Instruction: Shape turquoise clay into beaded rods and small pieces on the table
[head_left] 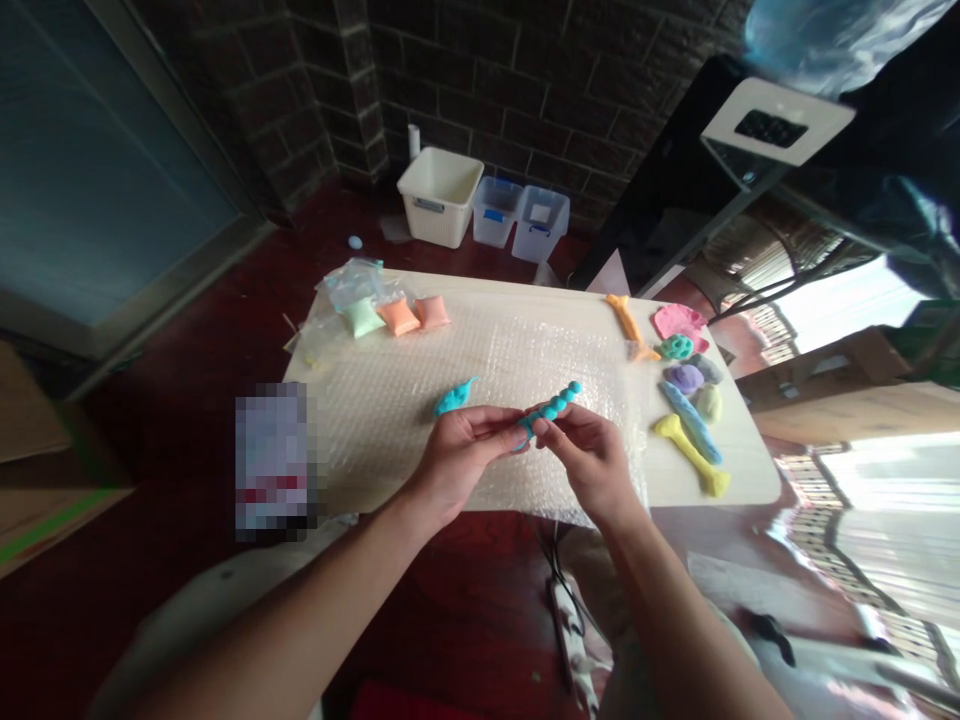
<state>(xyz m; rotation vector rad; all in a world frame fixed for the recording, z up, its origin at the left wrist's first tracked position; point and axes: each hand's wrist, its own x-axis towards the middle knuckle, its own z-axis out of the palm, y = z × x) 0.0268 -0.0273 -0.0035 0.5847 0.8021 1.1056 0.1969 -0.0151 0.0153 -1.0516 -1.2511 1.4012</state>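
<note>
Between my two hands I hold a turquoise string of modelling-clay balls point(559, 402), tilted up toward the right. Its lower left end is pinched by my left hand point(469, 450), thumb and fingers closed. Just beside it, my right hand point(589, 455) grips the string near its lower part with thumb and fingers. Several round balls show above the fingers; the low end is partly hidden. A loose lump of turquoise clay point(453, 398) with a thin pointed tip lies on the bubble wrap point(390, 420), just beyond my left hand.
Clay packets, green point(364, 318), orange point(399, 317) and salmon point(432, 312), lie at the table's far left. Along the right are an orange clay piece point(624, 318), a pink one point(681, 326), a blue roll point(691, 422) and a yellow bone-like shape point(691, 456). Bins point(441, 200) stand behind.
</note>
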